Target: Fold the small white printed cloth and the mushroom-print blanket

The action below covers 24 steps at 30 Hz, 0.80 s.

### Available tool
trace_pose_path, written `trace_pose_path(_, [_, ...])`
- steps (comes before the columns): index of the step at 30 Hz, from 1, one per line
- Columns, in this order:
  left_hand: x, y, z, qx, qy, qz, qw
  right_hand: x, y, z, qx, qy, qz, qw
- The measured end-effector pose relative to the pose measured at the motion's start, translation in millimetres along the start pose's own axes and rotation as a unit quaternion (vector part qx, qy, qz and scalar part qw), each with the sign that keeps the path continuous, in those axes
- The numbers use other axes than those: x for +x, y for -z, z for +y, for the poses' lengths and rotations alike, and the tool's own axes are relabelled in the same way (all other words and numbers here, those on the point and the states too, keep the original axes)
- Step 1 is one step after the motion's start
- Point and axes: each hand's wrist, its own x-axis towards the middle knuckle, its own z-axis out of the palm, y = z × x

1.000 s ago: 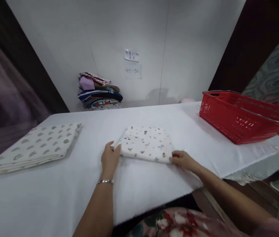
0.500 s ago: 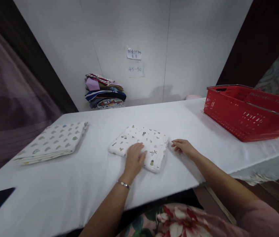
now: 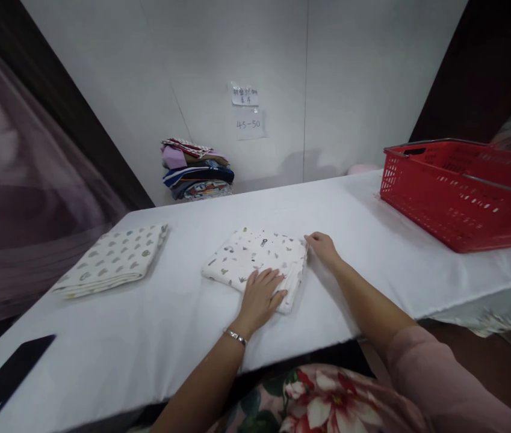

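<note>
— Cloth (image 3: 237,255): location, hold?

— Folded, on table (image 3: 160,337), mid-view. Left hand (image 3: 260,300): open, palm down at 5–6 o'clock on it, gripping nothing. Right hand (image 3: 322,248): fingertips drawn together at its 2 o'clock corner; pinch or mere touch, cannot tell.

— Reason?

— Probably left steadies layers, right trues the corner.

— Surroundings, obstructions?

— From cloth: grey-print cloth (image 3: 117,258), 9 o'clock; stack (image 3: 197,174), 11; basket (image 3: 440,204), 2–3; dark slab (image 3: 9,379), 8. All apart; only left hand covers print.
</note>
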Motion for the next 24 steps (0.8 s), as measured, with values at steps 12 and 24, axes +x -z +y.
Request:
trace_pose_path(12, [3.6,1.5,-0.1,0.008,-0.005,0.004,1.000,-5.8,-1.6,1.9,-0.136,0.044,-0.015,0.990])
trace_pose_path(24, [4.8,4.6,-1.5,-0.018,-0.007,0.000,1.000,-4.4,-7.4,3.0,-0.145,0.057,-0.038,0.987])
